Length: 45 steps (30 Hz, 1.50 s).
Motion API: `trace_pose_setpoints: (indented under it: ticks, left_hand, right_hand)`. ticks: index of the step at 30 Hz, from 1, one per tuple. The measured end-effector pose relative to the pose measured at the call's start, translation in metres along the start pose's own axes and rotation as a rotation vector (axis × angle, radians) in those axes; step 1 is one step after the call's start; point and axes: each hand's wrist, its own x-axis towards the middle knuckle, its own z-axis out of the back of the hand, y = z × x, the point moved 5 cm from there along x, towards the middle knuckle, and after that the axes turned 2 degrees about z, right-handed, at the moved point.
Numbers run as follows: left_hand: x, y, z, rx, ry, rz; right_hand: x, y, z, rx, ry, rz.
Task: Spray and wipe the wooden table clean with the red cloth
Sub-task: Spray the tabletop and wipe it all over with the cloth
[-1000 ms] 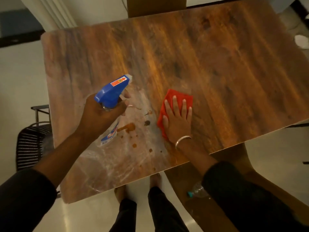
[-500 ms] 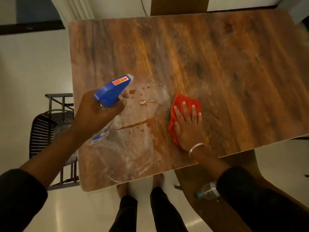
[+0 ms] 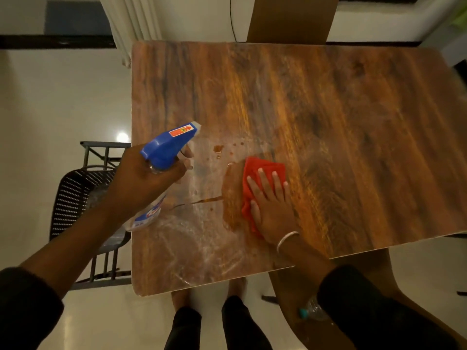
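Red cloth [image 3: 262,173] has smeared the brown spill [image 3: 231,198] wider.

Dark long sleeves [image 3: 374,306], dark trousers [image 3: 242,324] — silver bangle [image 3: 286,239] on right wrist.
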Motion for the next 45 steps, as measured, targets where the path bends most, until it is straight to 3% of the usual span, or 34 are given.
trace_pose_setpoints:
  ticks: [5, 7, 12, 16, 21, 28, 35, 40, 45]
  left_hand:
    - [0.003, 0.006, 0.007, 0.001, 0.009, -0.027]
    - [0.002, 0.003, 0.004, -0.008, 0.036, -0.053]
    - [0.006, 0.012, 0.009, 0.053, 0.032, -0.027]
    - [0.004, 0.023, 0.026, 0.122, 0.038, 0.029]
    - [-0.004, 0.032, 0.046, 0.126, 0.074, 0.055]
    - [-0.026, 0.054, 0.054, 0.230, 0.157, 0.142]
    - [-0.062, 0.088, 0.052, 0.191, 0.433, 0.254]
    - [-0.067, 0.110, 0.059, 0.360, 0.401, 0.230]
    - [-0.078, 0.121, 0.074, 0.188, 0.317, 0.295]
  right_hand:
    - [0.082, 0.003, 0.023, 0.041, -0.057, -0.270]
    - [0.095, 0.018, 0.025, 0.020, -0.049, -0.248]
    - [0.063, 0.009, 0.022, -0.013, 0.015, 0.044]
    - [0.057, -0.017, 0.022, 0.000, 0.012, -0.059]
    - [0.130, -0.002, 0.040, 0.046, -0.064, -0.254]
    - [0.108, 0.070, 0.024, -0.042, 0.027, 0.209]
    - [0.098, 0.057, 0.025, 0.054, -0.046, -0.002]
    - [0.067, 0.098, 0.012, 0.018, -0.036, 0.085]
    - [0.058, 0.077, 0.011, -0.021, 0.032, 0.193]
